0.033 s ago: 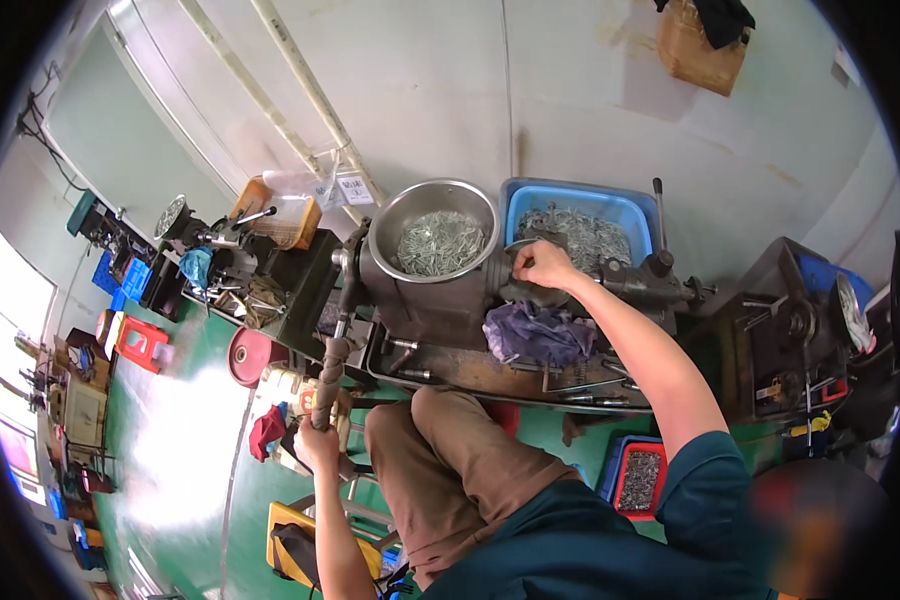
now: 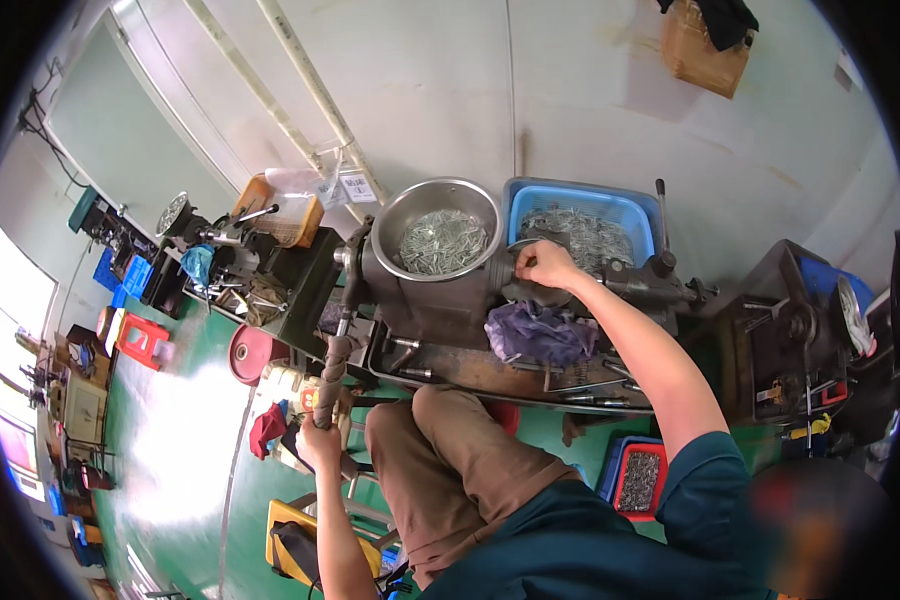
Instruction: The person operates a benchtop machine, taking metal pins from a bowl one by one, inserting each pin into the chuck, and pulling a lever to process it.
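Head view. The person's knees in brown trousers (image 2: 440, 460) come up against the front edge of the long, dark metal tray (image 2: 460, 368), leaving a narrow gap. Behind the work stands a pale grey wall (image 2: 610, 120). Widest room lies to the left, over glossy green floor (image 2: 200, 520). On the right, an upright black-knobbed lever (image 2: 662, 215) stands beyond the right hand (image 2: 547, 265).

Left hand (image 2: 317, 446) wraps round the lower end of a long lever with a brown cloth-wound grip (image 2: 330, 385); this slants down from the left side of a dark grey metal machine (image 2: 425, 310), toward the person. Right hand is at the machine's right end, thumb and fingers drawn together; whether a piece is between them cannot be made out. Hands well apart.

Machine is worn and dull. On top, a round, shiny steel bowl (image 2: 386, 222) holds slender silvery pieces. Behind the right hand, a blue plastic basket (image 2: 570, 197) holds more metal pieces. A crumpled purple cloth (image 2: 540, 333) lies just below the right hand.

Compared with the earlier frame: both hands keep their places and poses; the scene sits very slightly further right.
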`<action>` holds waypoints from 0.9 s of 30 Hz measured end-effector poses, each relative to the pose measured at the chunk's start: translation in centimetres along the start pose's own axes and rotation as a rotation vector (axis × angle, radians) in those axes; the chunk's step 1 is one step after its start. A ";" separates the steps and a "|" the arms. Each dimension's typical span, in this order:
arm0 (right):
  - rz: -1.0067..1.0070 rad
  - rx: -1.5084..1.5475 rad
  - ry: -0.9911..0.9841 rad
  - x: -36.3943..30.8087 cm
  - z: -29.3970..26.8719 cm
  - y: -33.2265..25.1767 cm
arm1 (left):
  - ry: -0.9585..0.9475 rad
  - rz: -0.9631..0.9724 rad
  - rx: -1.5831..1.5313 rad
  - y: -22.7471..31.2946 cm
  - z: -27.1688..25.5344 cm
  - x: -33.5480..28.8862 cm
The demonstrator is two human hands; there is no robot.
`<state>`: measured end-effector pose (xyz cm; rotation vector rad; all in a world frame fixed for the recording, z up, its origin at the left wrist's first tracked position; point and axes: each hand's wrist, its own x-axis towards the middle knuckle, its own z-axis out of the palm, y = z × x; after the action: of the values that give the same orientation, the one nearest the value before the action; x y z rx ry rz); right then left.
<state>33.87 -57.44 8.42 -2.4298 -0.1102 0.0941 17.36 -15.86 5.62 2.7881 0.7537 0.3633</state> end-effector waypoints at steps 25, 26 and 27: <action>-0.354 -0.606 0.061 4.9 2.3 -15.1 | -0.008 -0.025 -0.006 0.3 -0.2 -0.1; -0.355 -0.606 0.059 4.9 2.4 -15.2 | -0.001 -0.014 -0.003 0.3 -0.2 -0.1; -0.351 -0.608 0.051 4.9 2.4 -15.3 | -0.005 -0.024 -0.006 0.3 -0.3 -0.1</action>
<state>37.72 -43.80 16.36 -2.9648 -0.6166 -0.1867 17.33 -16.17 5.93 2.7706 0.7825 0.3532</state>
